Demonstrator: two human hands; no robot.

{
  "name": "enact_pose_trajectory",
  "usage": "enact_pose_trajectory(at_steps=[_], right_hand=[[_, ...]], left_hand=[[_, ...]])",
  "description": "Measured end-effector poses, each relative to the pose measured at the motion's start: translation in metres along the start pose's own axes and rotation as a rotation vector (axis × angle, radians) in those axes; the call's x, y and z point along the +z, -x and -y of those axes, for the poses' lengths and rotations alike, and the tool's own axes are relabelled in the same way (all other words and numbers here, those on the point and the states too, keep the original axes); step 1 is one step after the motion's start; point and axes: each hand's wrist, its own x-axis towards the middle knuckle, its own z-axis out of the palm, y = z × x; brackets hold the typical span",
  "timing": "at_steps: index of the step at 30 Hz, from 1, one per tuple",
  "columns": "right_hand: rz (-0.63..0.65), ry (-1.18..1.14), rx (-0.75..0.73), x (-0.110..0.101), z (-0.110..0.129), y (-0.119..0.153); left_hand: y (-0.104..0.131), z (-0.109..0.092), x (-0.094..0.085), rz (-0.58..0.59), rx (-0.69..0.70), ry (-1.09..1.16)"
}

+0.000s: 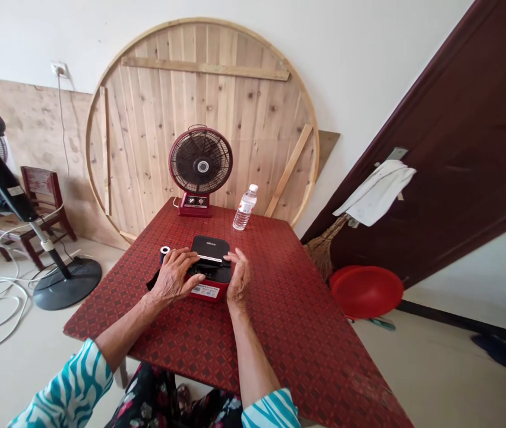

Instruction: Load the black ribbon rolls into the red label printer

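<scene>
A round wooden tabletop leans on the wall behind your red-patterned counter, where a red desk fan and a capped water bottle, seemingly near full, stand at the far edge. At the counter's middle sits a small black-and-red device, lid raised. Your left hand lies spread across its left side, your right hand flat against its right. You appear to be working at the open compartment; its contents are hidden. A small black roll stands just beside your left hand.
</scene>
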Motion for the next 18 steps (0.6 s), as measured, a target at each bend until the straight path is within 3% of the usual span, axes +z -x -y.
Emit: enact_pose_trajectory(at_steps=[6,10,12,15,18], right_hand=[[0.007,0.003,-0.008,-0.003,-0.002,0.004],[-0.013,-0.057,0.067,0.0,-0.004,0.007],[-0.082,-0.142,0.173,0.005,-0.01,0.009],[-0.235,-0.311,0.393,0.013,-0.024,0.01],[-0.252,-0.358,0.526,0.019,-0.036,0.012]], left_hand=[[0.001,0.0,0.002,0.009,-0.018,0.018],[0.004,0.002,-0.001,0.007,-0.053,0.187],[0.007,0.003,-0.003,-0.066,-0.169,0.322],[0.008,0.007,-0.004,-0.183,-0.465,0.526],[0.001,0.011,-0.005,-0.104,-0.672,0.72]])
